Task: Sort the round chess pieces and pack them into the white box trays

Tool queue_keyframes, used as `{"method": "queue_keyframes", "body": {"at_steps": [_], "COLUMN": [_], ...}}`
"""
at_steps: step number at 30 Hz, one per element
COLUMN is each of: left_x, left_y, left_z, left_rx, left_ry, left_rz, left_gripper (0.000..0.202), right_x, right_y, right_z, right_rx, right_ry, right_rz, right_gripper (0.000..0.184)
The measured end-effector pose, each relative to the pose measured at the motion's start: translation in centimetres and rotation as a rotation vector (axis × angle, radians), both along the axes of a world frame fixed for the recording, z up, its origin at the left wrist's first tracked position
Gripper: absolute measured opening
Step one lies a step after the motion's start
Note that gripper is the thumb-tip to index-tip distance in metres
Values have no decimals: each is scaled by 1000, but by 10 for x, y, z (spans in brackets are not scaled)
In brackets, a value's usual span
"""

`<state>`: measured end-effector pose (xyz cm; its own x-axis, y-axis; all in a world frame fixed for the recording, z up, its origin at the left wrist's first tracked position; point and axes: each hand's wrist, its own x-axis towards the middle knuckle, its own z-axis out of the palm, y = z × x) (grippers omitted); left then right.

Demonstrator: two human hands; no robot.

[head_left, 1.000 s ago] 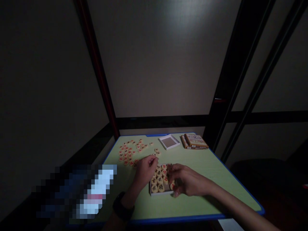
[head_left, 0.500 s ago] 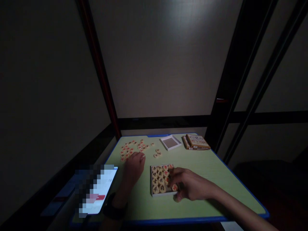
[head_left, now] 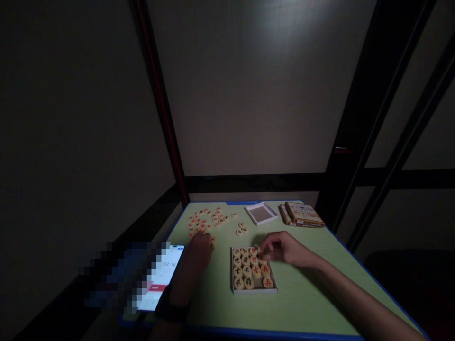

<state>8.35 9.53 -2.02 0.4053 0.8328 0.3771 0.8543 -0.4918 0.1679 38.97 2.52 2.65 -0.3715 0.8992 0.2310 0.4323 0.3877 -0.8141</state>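
The white box tray (head_left: 254, 290) in front of me holds rows of round Chinese chess pieces (head_left: 247, 271), with black and red characters. A gap shows in its nearest row. At the tray's far right corner, my right hand (head_left: 286, 248) has thumb and fingers closed on a piece (head_left: 260, 249), partly hidden by the fingertips. My left hand (head_left: 200, 250) is left of the tray, palm down with fingers curled. A red-marked piece (head_left: 212, 241) shows at its fingertips. Just beyond it lie loose pieces (head_left: 199, 221) in a scattered group.
Farther back are a white box lid (head_left: 262, 213) and two stacked printed boxes (head_left: 304, 214). Several pieces (head_left: 241, 229) lie between lid and tray. A lit phone (head_left: 161, 277) sits at the left edge of the green table (head_left: 302, 303), beside my left forearm.
My right hand has moved from the tray's near right part to its far right corner, uncovering red pieces. A red-marked piece now shows at my left fingertips. The whole view has shifted slightly.
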Motion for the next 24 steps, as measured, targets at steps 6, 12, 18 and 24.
{"method": "queue_keyframes", "body": {"at_steps": [6, 12, 18, 24], "left_x": [23, 37, 58, 68], "left_y": [19, 40, 61, 66], "left_z": [34, 73, 80, 65], "left_rx": [-97, -224, -223, -225], "left_ry": [216, 340, 340, 341], "left_rz": [95, 160, 138, 134], "left_gripper": [14, 28, 27, 37], "right_x": [5, 5, 4, 3], "right_y": [2, 8, 11, 11], "right_z": [-14, -20, -27, -30], "right_rx": [-16, 3, 26, 21], "right_ry": [76, 92, 86, 77], "right_rz": [-92, -208, -315, -300], "right_gripper": [39, 37, 34, 32]}}
